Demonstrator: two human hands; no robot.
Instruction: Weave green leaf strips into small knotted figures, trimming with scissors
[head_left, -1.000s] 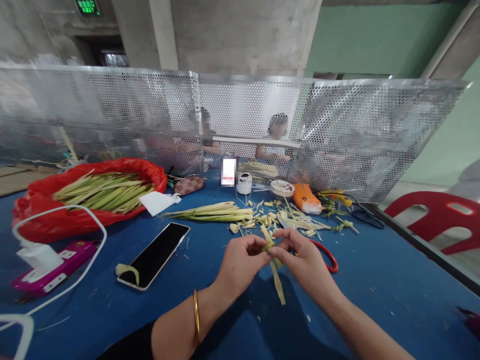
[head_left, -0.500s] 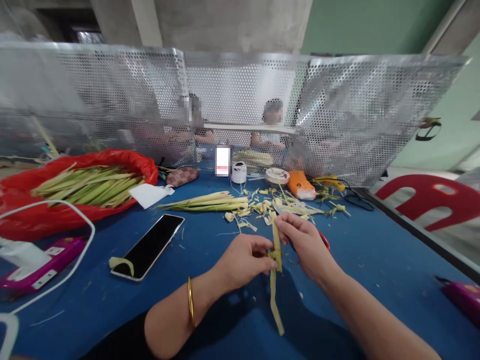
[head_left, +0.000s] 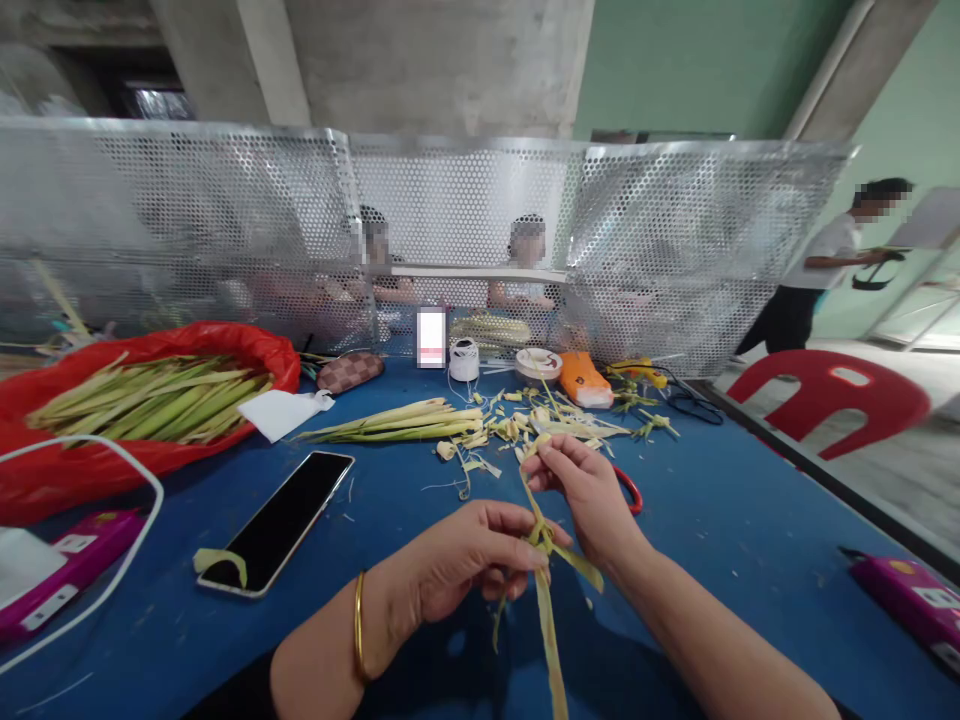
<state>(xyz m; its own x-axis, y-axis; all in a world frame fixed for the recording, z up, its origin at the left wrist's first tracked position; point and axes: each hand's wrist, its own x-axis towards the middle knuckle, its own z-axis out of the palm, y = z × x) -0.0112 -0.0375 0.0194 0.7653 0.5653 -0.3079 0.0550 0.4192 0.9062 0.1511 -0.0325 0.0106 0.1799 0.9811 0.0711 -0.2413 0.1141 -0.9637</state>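
Note:
My left hand [head_left: 469, 560], with a gold bangle on its wrist, pinches the knotted middle of a thin yellow-green leaf strip [head_left: 546, 600]. One end of the strip hangs down toward me. My right hand [head_left: 581, 487] pinches the strip's upper end and holds it taut, a little above and beyond the left hand. Both hands hover over the blue table [head_left: 735, 520].
A black phone [head_left: 281, 518] lies left of my hands. A red bag [head_left: 60, 465] holds green leaves. A leaf bundle [head_left: 390, 420], cuttings, red-handled scissors [head_left: 630, 487], thread spool [head_left: 464, 360] and orange tool [head_left: 586, 380] lie ahead. A perforated metal screen [head_left: 675, 250] has people behind it.
My right hand has pulled the strip's end up and away from the left hand, stretching it taut. The left hand moved nearer to me. The camera turned slightly right.

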